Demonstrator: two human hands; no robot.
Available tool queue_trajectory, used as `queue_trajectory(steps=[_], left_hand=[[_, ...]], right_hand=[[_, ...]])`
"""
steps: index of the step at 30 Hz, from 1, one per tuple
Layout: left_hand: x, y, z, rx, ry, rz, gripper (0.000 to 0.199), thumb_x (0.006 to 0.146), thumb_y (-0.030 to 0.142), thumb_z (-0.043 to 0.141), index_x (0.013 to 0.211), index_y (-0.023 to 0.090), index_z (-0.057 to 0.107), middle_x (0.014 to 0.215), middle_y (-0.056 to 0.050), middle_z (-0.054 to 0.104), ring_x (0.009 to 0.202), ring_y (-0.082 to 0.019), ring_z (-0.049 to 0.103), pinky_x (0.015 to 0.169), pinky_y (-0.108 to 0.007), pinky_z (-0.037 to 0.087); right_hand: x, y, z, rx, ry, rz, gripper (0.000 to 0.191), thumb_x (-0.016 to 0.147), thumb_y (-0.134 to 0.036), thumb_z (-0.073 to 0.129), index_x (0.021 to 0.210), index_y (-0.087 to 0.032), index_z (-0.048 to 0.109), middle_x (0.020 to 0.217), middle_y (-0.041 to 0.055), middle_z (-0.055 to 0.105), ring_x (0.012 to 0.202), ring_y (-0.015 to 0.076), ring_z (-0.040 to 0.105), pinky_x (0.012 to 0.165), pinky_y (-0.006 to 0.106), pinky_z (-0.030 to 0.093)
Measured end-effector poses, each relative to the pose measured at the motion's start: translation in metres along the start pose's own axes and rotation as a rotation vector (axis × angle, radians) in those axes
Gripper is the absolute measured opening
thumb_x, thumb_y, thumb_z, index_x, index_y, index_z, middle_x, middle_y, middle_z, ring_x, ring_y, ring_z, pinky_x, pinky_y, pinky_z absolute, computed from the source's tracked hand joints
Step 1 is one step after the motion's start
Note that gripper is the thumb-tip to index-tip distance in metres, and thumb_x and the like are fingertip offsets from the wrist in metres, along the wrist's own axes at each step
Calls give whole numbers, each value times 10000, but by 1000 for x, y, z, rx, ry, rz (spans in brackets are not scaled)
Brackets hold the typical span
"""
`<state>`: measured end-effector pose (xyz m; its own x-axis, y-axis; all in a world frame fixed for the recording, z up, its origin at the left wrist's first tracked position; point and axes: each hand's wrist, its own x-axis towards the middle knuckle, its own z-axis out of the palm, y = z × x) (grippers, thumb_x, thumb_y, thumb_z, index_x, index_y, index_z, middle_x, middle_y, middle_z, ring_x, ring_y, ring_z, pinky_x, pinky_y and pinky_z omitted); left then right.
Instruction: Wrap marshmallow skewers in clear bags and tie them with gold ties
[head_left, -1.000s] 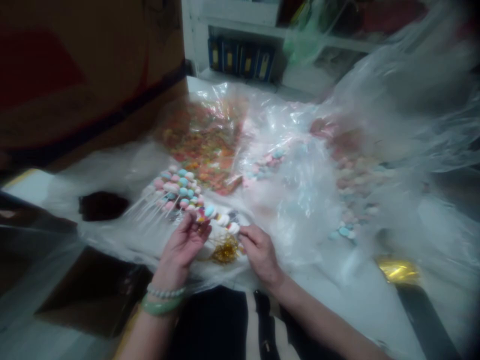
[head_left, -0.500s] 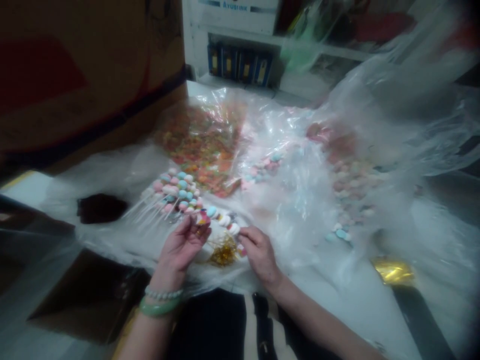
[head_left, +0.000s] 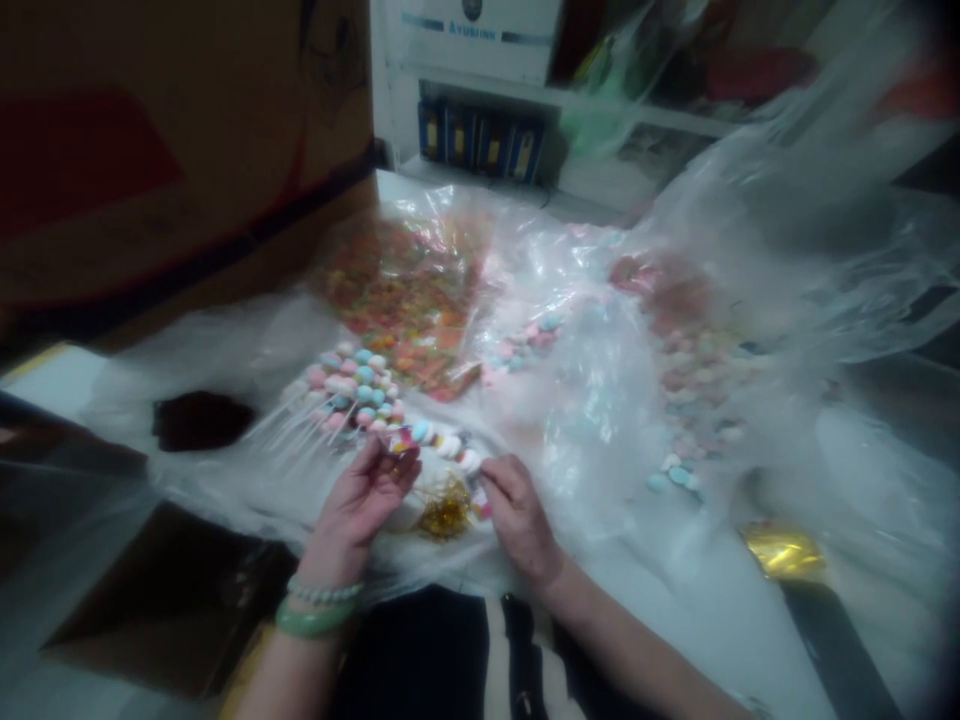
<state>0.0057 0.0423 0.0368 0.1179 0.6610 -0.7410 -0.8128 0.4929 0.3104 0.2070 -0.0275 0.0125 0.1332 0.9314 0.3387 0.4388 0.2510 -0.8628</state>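
Head view: left hand [head_left: 356, 510] and right hand [head_left: 517, 520] grip a candy skewer [head_left: 442, 440] beside gold tinsel [head_left: 446, 512] and plastic sheeting [head_left: 600, 420].

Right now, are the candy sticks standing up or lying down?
Lying down: the candy sticks rest flat on the clear plastic sheet, bare ends fanned toward the left.

Candy skewers [head_left: 349, 390] lie on plastic sheeting [head_left: 600, 430], with a cardboard box [head_left: 172, 150] left and shelving [head_left: 390, 90] behind.

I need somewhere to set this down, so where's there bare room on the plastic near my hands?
Bare plastic sheet lies between your right forearm and the gold foil. It's crowded around your left hand, with candy skewers and gold tinsel.
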Motion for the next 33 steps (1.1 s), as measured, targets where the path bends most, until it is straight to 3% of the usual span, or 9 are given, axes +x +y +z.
queue_trajectory(steps=[18,26,33], left_hand=[[5,0,-11,-2,-72,-49,370,1016,152,383,796,139,680,777,-109,763,761,-244,757,707,-400,621],[5,1,-12,-10,-14,-16,291,1003,189,447,809,172,663,714,-58,738,701,-252,746,637,-405,616],[2,0,-13,3,-64,-42,274,993,192,471,810,169,673,726,-72,729,708,-255,739,649,-415,611]], right_hand=[[-2,8,-1,-10,-15,-47,193,953,-191,526,1003,-253,702,841,0,613,830,160,595,856,298,469],[-3,5,-5,14,-7,-4,181,955,-206,523,966,-248,699,835,-11,629,819,143,613,862,268,485],[-11,15,-5,-24,26,-50,276,943,-211,529,1152,-269,699,988,39,670,939,176,645,893,296,533]])
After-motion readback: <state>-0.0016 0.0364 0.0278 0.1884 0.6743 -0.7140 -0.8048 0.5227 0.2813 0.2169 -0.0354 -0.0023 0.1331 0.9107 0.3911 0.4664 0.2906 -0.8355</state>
